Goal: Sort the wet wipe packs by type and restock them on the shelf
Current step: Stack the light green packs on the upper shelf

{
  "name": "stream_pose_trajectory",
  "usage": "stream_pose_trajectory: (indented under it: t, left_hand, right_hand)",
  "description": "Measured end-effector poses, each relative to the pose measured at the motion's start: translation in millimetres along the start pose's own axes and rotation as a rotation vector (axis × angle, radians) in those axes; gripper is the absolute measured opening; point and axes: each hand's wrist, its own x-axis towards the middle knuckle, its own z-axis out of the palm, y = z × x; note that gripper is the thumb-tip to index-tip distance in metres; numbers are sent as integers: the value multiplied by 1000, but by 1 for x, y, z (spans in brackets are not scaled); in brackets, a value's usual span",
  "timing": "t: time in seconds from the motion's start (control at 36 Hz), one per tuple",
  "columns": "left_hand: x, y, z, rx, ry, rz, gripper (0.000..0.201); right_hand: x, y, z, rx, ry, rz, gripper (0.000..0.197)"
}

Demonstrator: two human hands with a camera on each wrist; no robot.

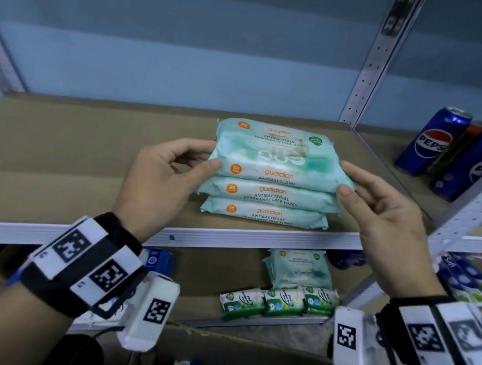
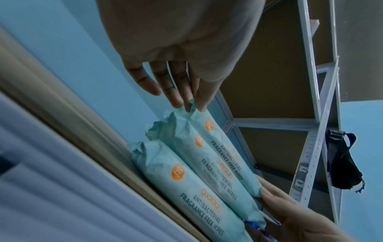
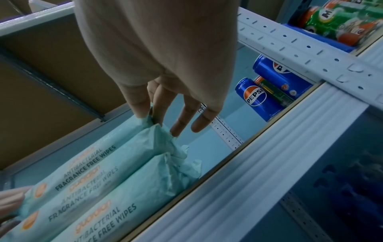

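Three soft, slippery-filmed Guardian wipe packs (image 1: 271,195) sit stacked near the shelf's front edge (image 1: 258,238); left hand (image 1: 160,183) and right hand (image 1: 383,222) pinch the top pack's (image 1: 280,156) crimped ends, probably the surest hold.

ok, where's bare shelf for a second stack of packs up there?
Free: the brown shelf board left of the Guardian wipes stack, out to the left upright, and the strip behind it to the wall. Crowded: right of the stack, past the post, Pepsi cans. Both hands flank the top pack.

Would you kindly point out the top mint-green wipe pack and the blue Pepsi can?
Top mint-green wipe pack (image 1: 282,168): head view, front face.
Blue Pepsi can (image 1: 433,140): head view, logo side.
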Motion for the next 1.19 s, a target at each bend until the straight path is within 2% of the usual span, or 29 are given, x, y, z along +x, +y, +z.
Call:
stream_pose_trajectory:
  t: [0.25,0.33,0.42,0.47,0.56,0.61,0.67,0.72,0.81,0.97,1.11,1.19]
  left_hand:
    - [0,-2,-5,-6,-59,-38,17]
    - [-1,-4,-9,8,-116,-86,27]
    - [-3,-6,-12,84,-135,-132,46]
    - [-6,-7,-11,129,-138,-189,56]
    - [-8,-12,-8,29,-211,-277,53]
    - [-9,-15,-4,18,-245,-282,53]
    - [-9,-16,-3,40,-227,-269,51]
    - [-7,-18,-2,55,-199,-273,46]
    - [-4,-22,-2,76,-184,-292,40]
    - [0,-24,3,6,-148,-353,36]
    - [2,-21,5,-66,-142,-442,49]
    - [3,-17,6,-65,-133,-482,42]
  right_hand:
    - [-3,-3,-2,-127,103,-42,28]
    - [-5,-4,-4,-351,179,-94,26]
    - [-7,-19,5,-683,211,-217,36]
    - [-4,-33,18,-851,109,-286,47]
    - [12,-45,37,-1113,-167,-225,74]
    - [25,-48,46,-1264,-317,-208,83]
    - [35,-51,55,-1365,-446,-170,81]
    - [40,-51,62,-1421,-538,-119,70]
    - [39,-51,67,-1445,-556,-94,63]
    - [39,-44,67,-1392,-534,-35,63]
    - [37,-40,69,-1414,-526,-21,72]
    - [37,-41,72,-1491,-550,-21,79]
